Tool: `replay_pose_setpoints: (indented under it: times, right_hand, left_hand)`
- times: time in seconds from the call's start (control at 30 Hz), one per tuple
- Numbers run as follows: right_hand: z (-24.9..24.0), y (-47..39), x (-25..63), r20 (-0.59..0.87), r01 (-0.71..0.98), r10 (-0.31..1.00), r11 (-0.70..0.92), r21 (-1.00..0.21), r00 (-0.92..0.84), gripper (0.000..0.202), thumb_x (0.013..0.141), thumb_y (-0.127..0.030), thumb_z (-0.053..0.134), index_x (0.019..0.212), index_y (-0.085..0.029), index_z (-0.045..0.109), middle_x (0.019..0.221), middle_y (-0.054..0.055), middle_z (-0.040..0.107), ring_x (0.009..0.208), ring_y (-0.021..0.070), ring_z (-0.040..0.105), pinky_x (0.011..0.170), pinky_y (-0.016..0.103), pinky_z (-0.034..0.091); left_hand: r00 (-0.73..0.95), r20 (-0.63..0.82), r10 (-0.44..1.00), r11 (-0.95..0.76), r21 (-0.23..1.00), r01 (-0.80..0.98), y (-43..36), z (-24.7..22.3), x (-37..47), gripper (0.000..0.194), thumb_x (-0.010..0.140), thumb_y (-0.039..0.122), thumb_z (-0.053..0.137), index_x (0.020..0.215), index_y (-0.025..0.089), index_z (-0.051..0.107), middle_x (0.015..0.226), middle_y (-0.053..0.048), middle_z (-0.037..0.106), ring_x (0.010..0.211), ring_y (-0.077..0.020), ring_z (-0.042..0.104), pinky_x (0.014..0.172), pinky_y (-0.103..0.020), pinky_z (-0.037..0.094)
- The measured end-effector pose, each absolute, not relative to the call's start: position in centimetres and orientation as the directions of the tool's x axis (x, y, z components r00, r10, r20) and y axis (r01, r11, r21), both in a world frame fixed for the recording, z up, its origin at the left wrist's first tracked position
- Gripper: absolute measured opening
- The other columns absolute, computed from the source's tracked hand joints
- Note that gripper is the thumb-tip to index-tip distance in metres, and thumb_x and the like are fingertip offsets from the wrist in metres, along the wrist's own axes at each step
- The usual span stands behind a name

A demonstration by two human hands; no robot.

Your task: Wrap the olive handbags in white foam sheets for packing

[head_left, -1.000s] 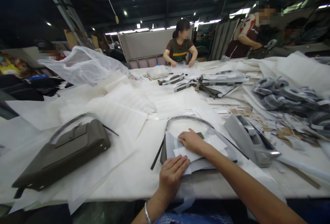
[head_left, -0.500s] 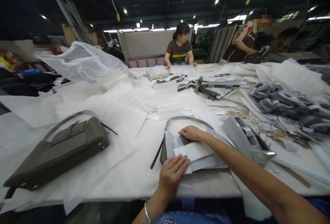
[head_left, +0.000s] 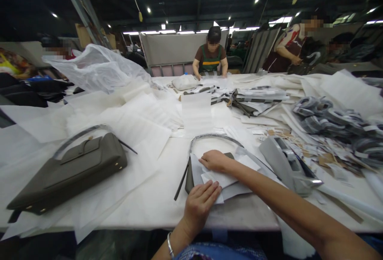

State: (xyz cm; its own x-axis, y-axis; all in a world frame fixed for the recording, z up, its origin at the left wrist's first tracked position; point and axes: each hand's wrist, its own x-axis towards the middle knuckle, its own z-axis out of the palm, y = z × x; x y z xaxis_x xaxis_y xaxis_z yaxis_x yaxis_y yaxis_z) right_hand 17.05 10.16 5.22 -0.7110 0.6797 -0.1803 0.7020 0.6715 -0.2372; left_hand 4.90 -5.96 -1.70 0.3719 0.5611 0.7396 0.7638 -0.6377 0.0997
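Under my left hand (head_left: 200, 204) and my right hand (head_left: 214, 160) the wrapping sheets (head_left: 227, 180) are thin, matt white paper, soft and slightly creased. The flat bag (head_left: 189, 176) they cover shows a matt grey-brown edge that looks like smooth leather, and its curved handle (head_left: 209, 137) has a dull sheen. The olive handbag (head_left: 70, 170) to my left has the same smooth, matt leather look, with small shiny metal studs. The tape dispenser (head_left: 287, 164) is grey plastic, smooth and faintly glossy. The big bag (head_left: 98, 68) further off is thin, crinkled, translucent plastic film. On my left wrist the bangle (head_left: 170, 245) is polished metal.
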Motion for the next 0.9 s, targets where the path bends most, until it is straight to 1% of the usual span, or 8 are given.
replay_pose_setpoints:
  times: [0.13,0.3,0.5,0.57,0.63,0.77,0.83,0.9]
  right_hand:
    - [4.7,8.3,17.7,-0.058,0.636,0.642,0.737,-0.229,-0.765,0.037,0.101,-0.026,0.037,0.105,-0.011,0.071,0.108,0.018,0.072,0.104,0.0267,0.067,0.094,0.038,0.048]
    - [5.3,4.6,21.2,0.081,0.574,0.608,0.78,-0.25,-0.79,0.031,0.097,-0.016,0.045,0.119,-0.012,0.066,0.13,0.016,0.065,0.126,0.0247,0.057,0.111,0.043,0.042]
    - [3.1,-4.0,27.2,0.499,0.477,0.559,0.828,-0.295,-0.662,0.035,0.097,-0.016,0.052,0.131,-0.018,0.059,0.124,0.012,0.069,0.12,0.0205,0.062,0.103,0.039,0.053]
    - [1.3,-6.7,28.4,0.501,0.449,0.51,0.859,-0.246,-0.699,0.045,0.096,-0.012,0.053,0.14,-0.02,0.053,0.128,0.011,0.068,0.125,0.0213,0.059,0.106,0.042,0.052]
    - [-0.6,-8.5,28.9,0.434,0.432,0.47,0.882,-0.189,-0.768,0.053,0.095,-0.008,0.049,0.146,-0.021,0.045,0.137,0.011,0.062,0.135,0.0236,0.051,0.109,0.049,0.048]
    - [-3.6,-10.0,28.2,0.375,0.502,0.508,0.856,-0.123,-0.775,0.064,0.09,0.001,0.042,0.151,-0.02,0.038,0.153,0.012,0.044,0.147,0.0272,0.032,0.113,0.056,0.042]
    - [-4.3,-10.0,27.3,0.437,0.506,0.504,0.854,-0.123,-0.745,0.063,0.09,0.001,0.041,0.149,-0.019,0.041,0.152,0.013,0.046,0.147,0.0275,0.031,0.113,0.056,0.041]
    - [-4.6,-10.0,26.3,0.518,0.452,0.457,0.88,-0.144,-0.723,0.056,0.092,-0.001,0.042,0.145,-0.017,0.046,0.145,0.013,0.055,0.144,0.0267,0.038,0.112,0.055,0.043]
  left_hand:
    - [0.359,0.73,0.582,-0.623,0.117,0.774,-6.2,-1.5,4.9,0.037,0.102,0.011,0.04,0.133,0.022,0.058,0.125,-0.002,0.069,0.117,-0.018,0.064,0.09,-0.034,0.053]
    - [0.345,0.735,0.584,-0.625,0.136,0.768,-6.2,-1.6,5.0,0.037,0.103,0.012,0.039,0.132,0.022,0.058,0.123,-0.002,0.07,0.116,-0.0187,0.065,0.089,-0.035,0.054]
    - [0.358,0.709,0.607,-0.644,0.176,0.744,-6.2,-2.0,4.7,0.042,0.1,0.008,0.042,0.138,0.023,0.053,0.129,-0.003,0.067,0.12,-0.0201,0.062,0.092,-0.037,0.052]
    - [0.364,0.69,0.626,-0.647,0.199,0.736,-6.3,-2.1,4.7,0.046,0.099,0.004,0.039,0.139,0.023,0.052,0.131,-0.003,0.065,0.123,-0.0198,0.06,0.094,-0.038,0.051]
    - [0.369,0.673,0.641,-0.648,0.216,0.731,-6.3,-2.0,4.6,0.051,0.097,0.001,0.038,0.14,0.024,0.051,0.133,-0.003,0.064,0.124,-0.0197,0.059,0.095,-0.039,0.051]
    - [0.377,0.657,0.652,-0.65,0.229,0.725,-6.3,-1.8,4.6,0.053,0.094,0.001,0.042,0.14,0.025,0.051,0.132,-0.003,0.065,0.125,-0.0199,0.059,0.097,-0.039,0.052]
    - [0.379,0.657,0.652,-0.649,0.225,0.726,-6.4,-1.7,4.6,0.053,0.093,0.002,0.044,0.14,0.026,0.052,0.132,-0.004,0.065,0.124,-0.0202,0.059,0.097,-0.039,0.052]
    - [0.382,0.659,0.648,-0.648,0.213,0.731,-6.4,-1.5,4.7,0.052,0.093,0.004,0.046,0.139,0.026,0.052,0.132,-0.004,0.065,0.124,-0.0206,0.06,0.097,-0.039,0.052]
